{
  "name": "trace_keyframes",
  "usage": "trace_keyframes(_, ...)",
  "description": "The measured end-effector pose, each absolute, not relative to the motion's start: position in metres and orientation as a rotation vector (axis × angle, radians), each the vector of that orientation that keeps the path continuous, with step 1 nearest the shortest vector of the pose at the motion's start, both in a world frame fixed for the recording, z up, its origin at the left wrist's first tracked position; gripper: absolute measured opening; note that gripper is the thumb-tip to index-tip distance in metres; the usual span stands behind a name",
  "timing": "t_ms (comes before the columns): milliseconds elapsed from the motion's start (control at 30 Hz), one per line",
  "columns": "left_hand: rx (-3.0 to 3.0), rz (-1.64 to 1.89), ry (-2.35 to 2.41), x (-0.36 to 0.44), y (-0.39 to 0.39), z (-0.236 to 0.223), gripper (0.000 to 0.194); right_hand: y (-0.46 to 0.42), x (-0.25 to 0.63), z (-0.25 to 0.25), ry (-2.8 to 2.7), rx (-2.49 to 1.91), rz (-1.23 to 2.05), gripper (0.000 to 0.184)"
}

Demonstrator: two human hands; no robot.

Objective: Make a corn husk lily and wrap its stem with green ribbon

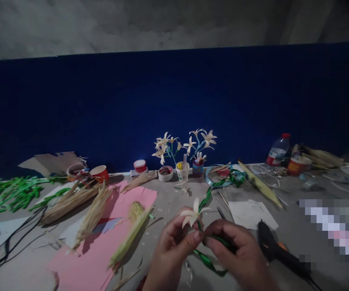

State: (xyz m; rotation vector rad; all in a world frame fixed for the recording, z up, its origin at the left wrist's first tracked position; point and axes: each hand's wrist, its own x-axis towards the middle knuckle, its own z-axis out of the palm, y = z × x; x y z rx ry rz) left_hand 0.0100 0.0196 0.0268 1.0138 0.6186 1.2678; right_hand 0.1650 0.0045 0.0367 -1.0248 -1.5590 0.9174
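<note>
In the head view, my left hand [178, 242] is closed on the stem of a cream-white artificial flower [193, 213], whose narrow petals stand above my fingers. Close beside it, my right hand [235, 244] pinches a shiny green ribbon [207, 262] against the stem. One length of the ribbon hangs in a loop under my hands. Another twisted length runs up and back toward a coil on the table. My fingertips hide the spot where ribbon and stem meet.
Black glue gun [273, 244] lies at right by a white paper [253, 214]. Pink paper [83, 258] and corn husks [130, 234] cover the left side. Behind stand cups, finished flowers [166, 147] and a bottle [279, 151] before a blue panel [101, 105]. Green stems [16, 192] lie far left.
</note>
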Motion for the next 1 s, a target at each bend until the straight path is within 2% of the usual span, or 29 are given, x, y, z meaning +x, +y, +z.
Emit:
trace_keyframes(167, 0.948, 1.201, 0.598, 0.008, 0.022, 0.03, 0.01, 0.01, 0.167, 0.033, -1.431, -0.974, 1.149, 0.009)
trace_keyframes(333, 0.762, 1.168, 0.49, 0.015, 0.023, 0.031, 0.014, 0.011, 0.16, 0.026, -1.046, -0.908, 1.605, 0.035)
trace_keyframes(633, 0.55, 1.106, 0.395, 0.019, 0.026, 0.024, 0.016, 0.012, 0.151, 0.018, -0.909, -0.803, 1.652, 0.039)
trace_keyframes(733, 0.609, 1.15, 0.457, 0.019, 0.026, 0.024, 0.017, 0.013, 0.151, 0.017, -0.969, -0.868, 1.544, 0.037)
trace_keyframes(900, 0.905, 1.326, 0.653, 0.018, 0.029, 0.019, 0.014, 0.012, 0.152, 0.023, -1.245, -1.06, 0.938, 0.021)
trace_keyframes(1000, 0.986, 1.354, 0.719, 0.016, 0.03, 0.016, 0.015, 0.011, 0.151, 0.023, -1.347, -1.082, 0.805, 0.016)
